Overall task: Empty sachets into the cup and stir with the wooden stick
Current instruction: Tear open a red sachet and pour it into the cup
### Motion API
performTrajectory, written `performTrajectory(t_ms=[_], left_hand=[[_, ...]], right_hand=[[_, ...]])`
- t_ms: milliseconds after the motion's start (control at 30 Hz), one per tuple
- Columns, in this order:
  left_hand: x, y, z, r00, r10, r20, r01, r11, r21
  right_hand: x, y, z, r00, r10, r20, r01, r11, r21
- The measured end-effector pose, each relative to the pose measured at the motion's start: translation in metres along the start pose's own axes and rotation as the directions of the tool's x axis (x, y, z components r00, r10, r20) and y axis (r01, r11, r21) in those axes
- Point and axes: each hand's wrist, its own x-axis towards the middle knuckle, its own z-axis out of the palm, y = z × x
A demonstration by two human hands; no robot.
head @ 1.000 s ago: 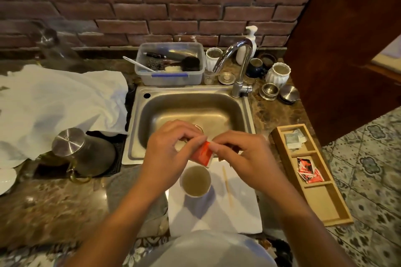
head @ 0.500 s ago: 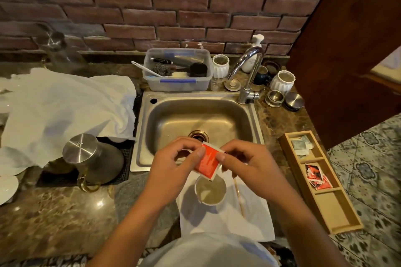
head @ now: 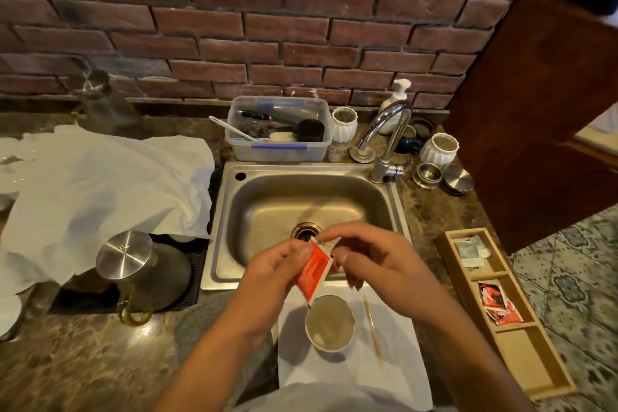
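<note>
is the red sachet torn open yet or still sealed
Cannot tell. Both the left hand and right hand pinch the red sachet at its top edge above the cup, hiding any tear.

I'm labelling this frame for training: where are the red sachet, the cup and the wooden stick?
red sachet [head: 313, 273], head view, middle of its red face.
cup [head: 329, 323], head view, inside of the cup.
wooden stick [head: 372, 326], head view, mid-length of the stick.

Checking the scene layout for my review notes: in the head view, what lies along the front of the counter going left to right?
Steel kettle → left hand → red sachet → right hand → wooden stick → wooden tray. The cup sits below the hands, so I leave it unplaced.
</note>
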Motion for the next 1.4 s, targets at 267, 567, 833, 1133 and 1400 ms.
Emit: performTrajectory(t_ms=[267, 567, 833, 1133, 1400], left_hand=[[-0.003, -0.006, 0.008, 0.988, -0.114, 0.102, 0.122, 0.989, -0.080], [-0.002, 0.000, 0.008, 0.997, 0.065, 0.052, -0.073, 0.980, 0.184], [0.000, -0.007, 0.011, 0.968, 0.250, -0.027, -0.236, 0.941, 0.244], [0.000, -0.007, 0.009, 0.978, 0.208, -0.009, -0.199, 0.944, 0.263], [0.000, -0.008, 0.011, 0.985, 0.168, -0.035, -0.155, 0.959, 0.238]], right_hand=[[-0.001, 0.008, -0.001, 0.999, -0.017, 0.040, 0.024, 0.983, -0.181], [-0.003, 0.020, -0.008, 0.995, 0.038, -0.089, -0.066, 0.936, -0.345], [-0.003, 0.018, -0.004, 0.988, 0.038, -0.149, -0.075, 0.964, -0.255], [-0.006, 0.023, -0.007, 0.995, 0.062, -0.074, -0.079, 0.962, -0.263], [-0.004, 0.023, -0.004, 0.995, 0.095, -0.010, -0.095, 0.964, -0.248]])
